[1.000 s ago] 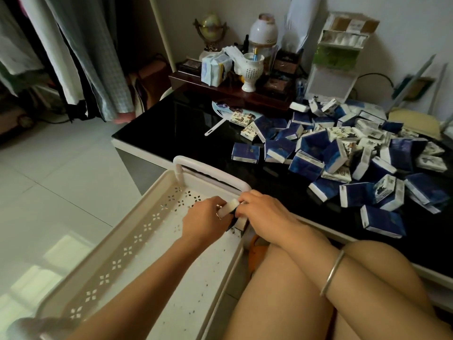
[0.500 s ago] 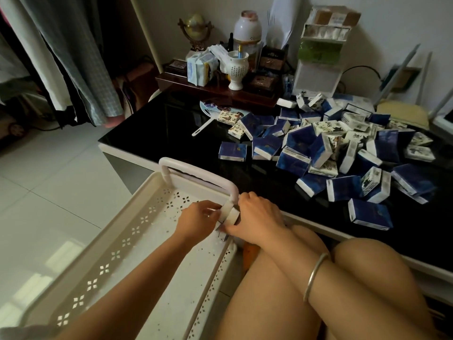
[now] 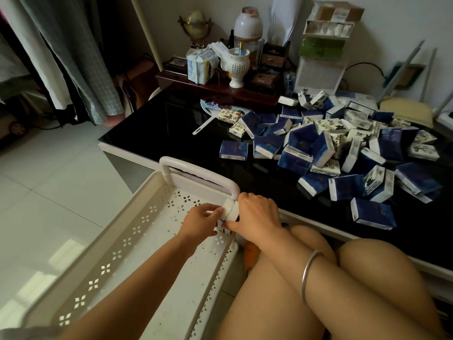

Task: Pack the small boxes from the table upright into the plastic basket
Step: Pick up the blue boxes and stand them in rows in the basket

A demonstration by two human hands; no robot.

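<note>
Since half a second ago the hands have barely moved: they stay together at the far right corner of the basket (image 3: 117,253), and the boxes on the table lie as they did. The left hand (image 3: 199,223) and right hand (image 3: 257,215) close from either side on two boxes (image 3: 230,209), which stand side by side inside that corner with their white ends up. The fingers hide the lower parts of the boxes. The rest of the basket floor that shows is bare perforated plastic. The basket's handle (image 3: 196,171) arches just beyond the hands, between them and the black table (image 3: 171,133). Beyond and right of the basket, a loose pile (image 3: 343,153) of blue and white boxes covers the table. One blue box (image 3: 233,149) lies apart, nearest the handle. A white fan (image 3: 213,107) lies farther back. Behind it a wooden stand (image 3: 196,82) carries a white vase (image 3: 237,67), tissue packs and a small globe (image 3: 197,25). Right of the basket, bare knees (image 3: 367,278) press against the table edge. The right forearm, with a metal bangle (image 3: 308,273), crosses over them to reach the basket. Left of the basket are pale floor tiles (image 3: 49,180) and hanging clothes (image 3: 81,57).
</note>
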